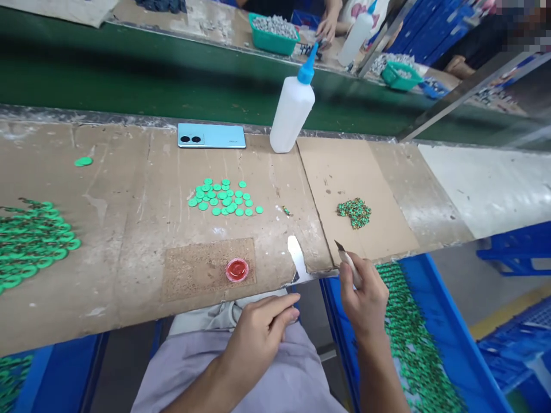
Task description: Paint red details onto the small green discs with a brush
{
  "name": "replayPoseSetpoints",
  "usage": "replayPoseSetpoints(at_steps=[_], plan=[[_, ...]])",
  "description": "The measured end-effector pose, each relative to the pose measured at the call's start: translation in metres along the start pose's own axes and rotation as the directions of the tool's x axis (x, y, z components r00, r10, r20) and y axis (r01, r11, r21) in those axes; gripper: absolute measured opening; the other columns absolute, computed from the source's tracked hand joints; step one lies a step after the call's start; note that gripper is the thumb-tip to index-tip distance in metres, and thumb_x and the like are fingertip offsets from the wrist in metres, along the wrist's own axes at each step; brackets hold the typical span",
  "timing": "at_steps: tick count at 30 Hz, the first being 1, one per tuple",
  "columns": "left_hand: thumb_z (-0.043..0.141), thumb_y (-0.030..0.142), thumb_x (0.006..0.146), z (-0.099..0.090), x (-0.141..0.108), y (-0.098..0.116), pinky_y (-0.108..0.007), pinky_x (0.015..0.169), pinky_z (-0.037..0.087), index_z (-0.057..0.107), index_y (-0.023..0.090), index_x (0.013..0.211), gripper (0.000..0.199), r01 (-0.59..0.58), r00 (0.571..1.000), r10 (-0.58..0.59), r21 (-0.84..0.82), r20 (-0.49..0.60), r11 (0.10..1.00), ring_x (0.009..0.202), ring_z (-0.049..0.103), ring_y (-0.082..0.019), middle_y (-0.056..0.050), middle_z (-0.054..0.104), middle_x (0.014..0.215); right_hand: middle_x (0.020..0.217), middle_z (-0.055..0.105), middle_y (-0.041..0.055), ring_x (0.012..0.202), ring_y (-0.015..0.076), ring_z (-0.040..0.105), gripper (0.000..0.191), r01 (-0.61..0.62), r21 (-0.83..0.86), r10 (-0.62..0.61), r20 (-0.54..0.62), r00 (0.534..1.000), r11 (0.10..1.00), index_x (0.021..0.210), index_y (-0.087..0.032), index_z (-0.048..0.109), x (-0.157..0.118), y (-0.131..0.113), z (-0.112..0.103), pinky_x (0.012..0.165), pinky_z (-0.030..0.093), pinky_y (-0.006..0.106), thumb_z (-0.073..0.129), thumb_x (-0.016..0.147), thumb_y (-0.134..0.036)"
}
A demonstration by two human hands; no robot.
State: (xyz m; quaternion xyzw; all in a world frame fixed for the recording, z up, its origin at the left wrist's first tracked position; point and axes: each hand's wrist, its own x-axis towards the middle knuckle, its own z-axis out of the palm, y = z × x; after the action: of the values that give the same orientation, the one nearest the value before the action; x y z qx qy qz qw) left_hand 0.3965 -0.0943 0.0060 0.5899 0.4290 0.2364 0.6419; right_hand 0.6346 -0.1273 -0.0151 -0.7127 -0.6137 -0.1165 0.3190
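My right hand (365, 289) grips a small knife (350, 267) by its pale handle. The dark pointed blade sticks out toward the upper left, over the table's front edge. My left hand (260, 330) is above my lap, index finger and thumb close together, with nothing visible between them. A small red dish (237, 269) sits on a brown rectangular mat (193, 269). Behind the mat lie several loose green discs (221, 198). One tiny green-and-brown piece (286, 211) lies apart, and a heap of similar pieces (354, 213) is on the cardboard at right.
At the back stand a light-blue phone (215, 136), lying flat, and a white squeeze bottle (293, 112). Green disc pieces (34, 246) lie in rows at left. Blue trays (451, 332) hold more below the table. Another person's hand (329, 26) works beyond the partition.
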Motion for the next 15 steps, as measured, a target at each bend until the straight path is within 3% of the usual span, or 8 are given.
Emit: replayPoseSetpoints(at_steps=[4,7,10,15], plan=[[0.057,0.037,0.102,-0.005,-0.004,-0.003,-0.031,0.069,0.054,0.083,0.016,0.128,0.042,0.079,0.995,-0.074,-0.085,0.059,0.993,0.062,0.062,-0.018,-0.006,0.076,0.075,0.096,0.061,0.0091,0.082,0.0276,0.064,0.033,0.031,-0.032,-0.028,0.098,0.995,0.999,0.119,-0.019,0.074,0.023,0.018,0.014,0.074,0.052,0.039,0.053,0.114,-0.044],[0.055,0.039,0.103,-0.008,-0.008,-0.006,-0.030,0.066,0.049,0.082,0.017,0.129,0.043,0.129,0.989,-0.117,-0.158,0.085,0.979,0.065,0.059,-0.018,-0.007,0.076,0.084,0.097,0.056,0.0086,0.086,0.0291,0.060,0.029,0.062,-0.001,-0.062,0.095,0.994,0.998,0.122,-0.018,0.072,0.029,0.019,0.022,0.078,0.051,0.043,0.052,0.113,-0.038],[0.055,0.039,0.103,-0.013,-0.012,-0.007,-0.027,0.062,0.043,0.082,0.018,0.126,0.041,0.168,0.982,-0.142,-0.238,0.122,0.957,0.065,0.053,-0.015,-0.004,0.070,0.084,0.100,0.057,0.0085,0.090,0.0281,0.060,0.022,0.093,0.142,-0.106,0.086,0.991,0.985,0.123,-0.019,0.066,0.030,0.003,0.026,0.081,0.050,0.042,0.048,0.111,-0.023],[0.063,0.040,0.101,-0.021,-0.018,-0.011,-0.024,0.061,0.041,0.079,0.015,0.118,0.035,0.235,0.969,-0.172,-0.461,0.175,0.856,0.065,0.053,-0.012,-0.001,0.063,0.081,0.102,0.060,0.0065,0.093,0.0243,0.062,0.025,0.084,0.461,-0.193,0.194,0.962,0.883,0.118,-0.023,0.060,0.034,-0.041,0.042,0.080,0.052,0.038,0.042,0.106,-0.009]])
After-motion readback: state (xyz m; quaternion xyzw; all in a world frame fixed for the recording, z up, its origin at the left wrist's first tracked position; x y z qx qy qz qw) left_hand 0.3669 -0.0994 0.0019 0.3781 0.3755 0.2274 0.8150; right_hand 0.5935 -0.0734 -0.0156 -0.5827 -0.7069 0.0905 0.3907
